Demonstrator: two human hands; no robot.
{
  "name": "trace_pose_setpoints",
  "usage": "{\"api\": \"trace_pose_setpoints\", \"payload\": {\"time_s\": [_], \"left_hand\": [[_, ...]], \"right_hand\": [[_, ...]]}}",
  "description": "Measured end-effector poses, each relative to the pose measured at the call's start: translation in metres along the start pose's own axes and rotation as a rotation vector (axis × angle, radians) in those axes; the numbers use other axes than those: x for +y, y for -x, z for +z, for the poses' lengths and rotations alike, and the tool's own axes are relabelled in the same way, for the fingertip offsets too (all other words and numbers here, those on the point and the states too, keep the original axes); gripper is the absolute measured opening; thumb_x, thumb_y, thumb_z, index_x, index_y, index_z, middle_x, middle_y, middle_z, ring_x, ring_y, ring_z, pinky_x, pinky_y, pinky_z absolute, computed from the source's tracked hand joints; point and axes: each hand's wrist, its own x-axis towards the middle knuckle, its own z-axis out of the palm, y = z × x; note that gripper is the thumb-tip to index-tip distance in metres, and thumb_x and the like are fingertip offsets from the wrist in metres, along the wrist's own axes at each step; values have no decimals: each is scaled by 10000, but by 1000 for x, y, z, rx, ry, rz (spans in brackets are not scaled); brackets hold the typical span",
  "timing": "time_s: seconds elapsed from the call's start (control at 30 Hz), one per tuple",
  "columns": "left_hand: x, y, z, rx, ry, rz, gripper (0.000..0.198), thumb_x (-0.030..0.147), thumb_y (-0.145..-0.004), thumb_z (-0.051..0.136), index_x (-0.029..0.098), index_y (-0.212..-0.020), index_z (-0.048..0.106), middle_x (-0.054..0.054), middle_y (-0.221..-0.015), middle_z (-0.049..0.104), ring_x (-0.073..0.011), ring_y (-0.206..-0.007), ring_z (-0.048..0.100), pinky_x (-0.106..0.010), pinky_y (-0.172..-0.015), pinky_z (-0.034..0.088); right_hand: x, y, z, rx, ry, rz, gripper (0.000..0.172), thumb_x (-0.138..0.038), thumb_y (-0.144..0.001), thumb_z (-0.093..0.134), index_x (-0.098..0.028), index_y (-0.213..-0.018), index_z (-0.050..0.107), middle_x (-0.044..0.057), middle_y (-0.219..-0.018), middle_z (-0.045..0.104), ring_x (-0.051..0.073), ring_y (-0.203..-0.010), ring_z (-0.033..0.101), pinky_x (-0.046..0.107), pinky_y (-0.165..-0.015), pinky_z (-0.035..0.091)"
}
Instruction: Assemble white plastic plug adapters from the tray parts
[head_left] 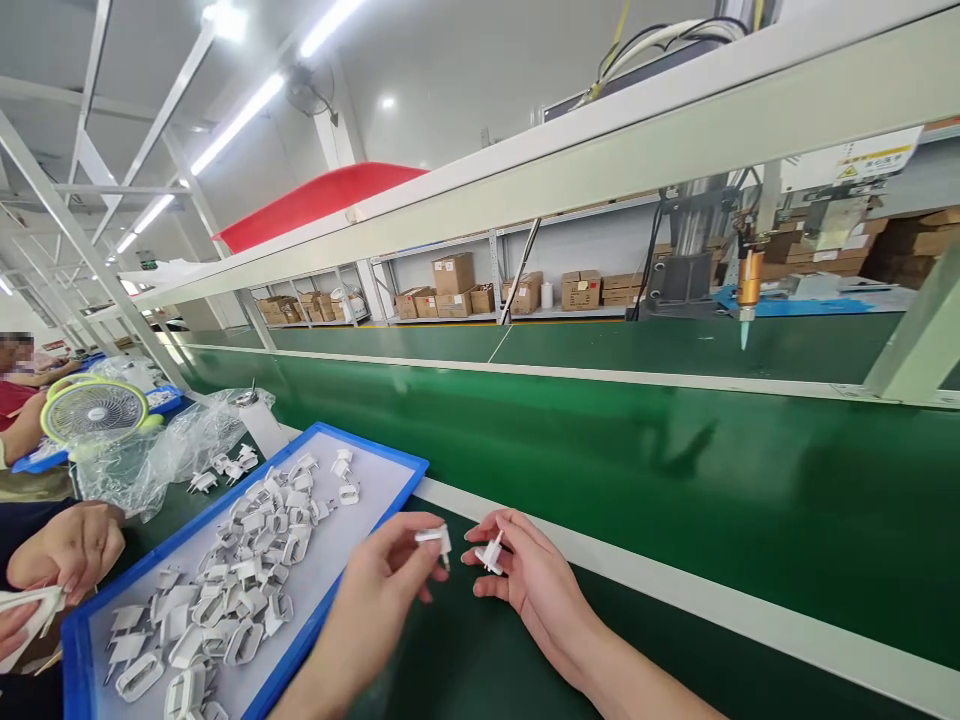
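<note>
My left hand (390, 575) pinches a white two-pin plug part (435, 539) between thumb and fingers, at the right edge of the tray. Just to its right, my right hand (536, 580) is turned palm-up with its fingers curled round another white plug part (490, 553), whose prongs stick out. A small gap separates the two parts above the dark green bench. Many similar white plug parts (251, 570) lie heaped in a blue-rimmed tray (330, 590) to my left. The fingers hide some of each held part.
A green conveyor belt (600, 450) runs across in front, edged by a white rail (675, 590). A dispensing nozzle (748, 280) hangs at the right. At left are clear plastic bags (172, 440), a green fan (96, 412) and a co-worker's hand (75, 545) with a white piece.
</note>
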Motion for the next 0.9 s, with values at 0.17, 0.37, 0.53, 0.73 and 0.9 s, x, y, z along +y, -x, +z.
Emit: {"api": "trace_pose_setpoints", "payload": {"time_s": [0.17,0.37,0.53,0.73,0.9], "left_hand": [[-5,-17,42,14,346,22,487,456,-759,796,132,-1108,694,-118,-1065,721,-236,-984,663,-318,-897,517],[-5,-19,46,-33,441,-18,443,443,-811,786,163,-1148,714,-119,-1223,686,-290,-1245,577,-396,-1116,396],[-22,-8,33,-49,321,-34,462,487,-871,735,209,-1237,687,-88,-1295,661,-260,-1268,582,-319,-1085,467],[-46,5,-4,-29,-174,63,327,484,-975,593,312,-1241,675,13,-1194,708,-160,-1128,662,-187,-990,502],[-52,4,-11,-61,-297,86,254,431,-1038,482,262,-1046,672,14,-976,701,-117,-869,675,-146,-718,511]], "right_hand": [[-2,4,0,-45,15,-4,376,-528,-837,694,-174,-823,568,12,-712,577,131,-585,520,177,-411,363],[-5,4,-1,-70,79,-37,520,-666,-855,717,-183,-826,524,-39,-633,504,72,-466,380,148,-381,189],[-2,3,-1,-116,100,-26,504,-635,-863,742,-167,-836,558,-22,-655,536,75,-477,407,162,-393,271],[8,9,3,-223,273,49,402,-548,-916,728,-170,-925,591,-7,-685,602,88,-479,475,178,-419,281],[8,12,4,-109,583,-18,404,-552,-1002,607,-178,-847,612,-7,-637,596,110,-536,501,216,-516,348]]}}
